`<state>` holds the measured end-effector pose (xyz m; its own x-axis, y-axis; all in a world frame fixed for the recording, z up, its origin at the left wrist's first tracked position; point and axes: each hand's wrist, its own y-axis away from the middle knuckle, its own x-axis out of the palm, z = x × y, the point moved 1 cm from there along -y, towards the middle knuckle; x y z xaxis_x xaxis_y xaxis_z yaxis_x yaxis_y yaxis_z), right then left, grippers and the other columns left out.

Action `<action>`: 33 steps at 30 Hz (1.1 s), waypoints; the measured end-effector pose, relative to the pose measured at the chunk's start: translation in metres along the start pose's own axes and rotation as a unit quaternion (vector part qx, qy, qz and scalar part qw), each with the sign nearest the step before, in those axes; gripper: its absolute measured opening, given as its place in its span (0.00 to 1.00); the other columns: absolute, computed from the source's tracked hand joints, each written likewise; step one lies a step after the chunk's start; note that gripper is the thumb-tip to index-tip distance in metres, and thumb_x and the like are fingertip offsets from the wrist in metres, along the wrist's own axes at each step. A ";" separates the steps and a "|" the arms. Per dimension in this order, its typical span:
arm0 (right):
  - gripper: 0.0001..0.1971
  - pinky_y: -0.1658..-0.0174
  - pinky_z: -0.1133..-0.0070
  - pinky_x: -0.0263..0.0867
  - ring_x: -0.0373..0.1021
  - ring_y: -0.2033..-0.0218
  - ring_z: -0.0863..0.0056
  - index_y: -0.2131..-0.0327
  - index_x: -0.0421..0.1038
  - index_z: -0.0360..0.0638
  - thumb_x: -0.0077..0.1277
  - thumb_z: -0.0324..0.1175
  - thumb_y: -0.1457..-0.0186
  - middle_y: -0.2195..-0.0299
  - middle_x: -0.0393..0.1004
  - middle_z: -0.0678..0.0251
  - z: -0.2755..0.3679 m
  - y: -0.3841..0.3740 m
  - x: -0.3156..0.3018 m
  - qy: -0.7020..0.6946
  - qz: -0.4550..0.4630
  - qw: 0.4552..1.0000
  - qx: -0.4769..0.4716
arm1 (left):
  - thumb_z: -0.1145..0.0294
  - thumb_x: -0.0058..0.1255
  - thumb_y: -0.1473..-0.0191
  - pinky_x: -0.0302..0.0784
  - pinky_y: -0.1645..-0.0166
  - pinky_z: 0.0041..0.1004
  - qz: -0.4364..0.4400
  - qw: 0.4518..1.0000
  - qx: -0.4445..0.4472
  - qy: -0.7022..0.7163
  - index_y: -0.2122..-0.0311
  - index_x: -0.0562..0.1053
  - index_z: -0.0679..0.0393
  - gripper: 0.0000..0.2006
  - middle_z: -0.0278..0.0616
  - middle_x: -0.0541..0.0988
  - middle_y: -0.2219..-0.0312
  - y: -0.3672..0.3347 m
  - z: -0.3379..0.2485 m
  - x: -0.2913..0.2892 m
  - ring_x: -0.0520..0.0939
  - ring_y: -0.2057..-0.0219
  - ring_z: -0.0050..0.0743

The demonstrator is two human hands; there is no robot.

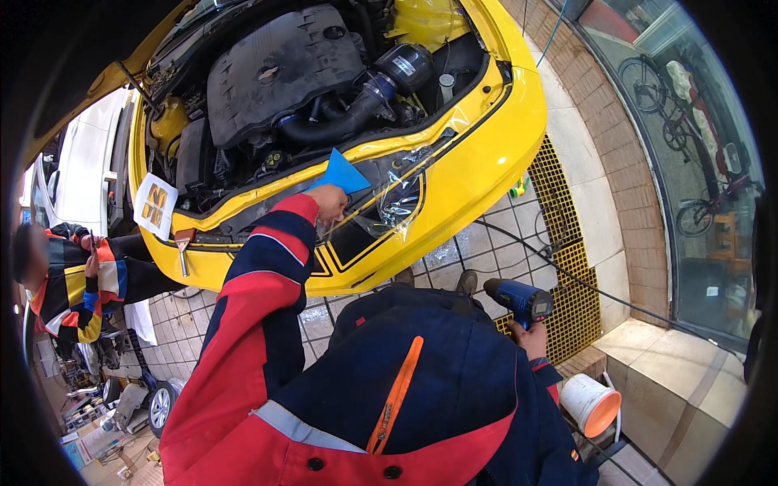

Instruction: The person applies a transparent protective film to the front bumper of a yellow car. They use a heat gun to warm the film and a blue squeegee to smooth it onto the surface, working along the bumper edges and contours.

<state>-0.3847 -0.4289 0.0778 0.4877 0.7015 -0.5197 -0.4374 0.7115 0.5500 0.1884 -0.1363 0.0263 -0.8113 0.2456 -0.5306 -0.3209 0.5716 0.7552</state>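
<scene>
My left hand (328, 204) is closed on a blue triangular squeegee (346, 172) over the front end of a yellow car (494, 154). The squeegee lies over the dark strip along the bumper's upper edge. Right beside it, a glossy clear film (399, 202) with wrinkles covers the headlight area. Low at my right side, my right hand (532, 340) grips a blue heat gun (517, 298) by its handle. Its nozzle points left, apart from the car.
The engine bay (284, 73) stands open. A white sheet (154, 206) and a flat brown-ended tool (183, 249) rest on the car's left front edge. Another person (69, 279) stands at left. A cable (559, 267) crosses the floor near a yellow grate (579, 300); a white bucket (585, 398) stands right.
</scene>
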 end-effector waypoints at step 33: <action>0.11 0.75 0.72 0.66 0.71 0.80 0.77 0.69 0.79 0.37 0.68 0.35 0.40 0.79 0.77 0.70 -0.007 -0.014 0.000 -0.021 0.012 0.999 0.031 | 0.69 0.60 0.44 0.83 0.50 0.53 -0.299 0.934 0.019 -0.193 0.61 0.85 0.52 0.07 0.51 0.88 0.62 0.008 -0.012 0.012 0.88 0.52 0.56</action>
<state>-0.3836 -0.4386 0.0656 0.5088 0.7156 -0.4786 -0.4024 0.6891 0.6026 0.1703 -0.1386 0.0309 -0.2532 0.1342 -0.9581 -0.6372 0.7220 0.2695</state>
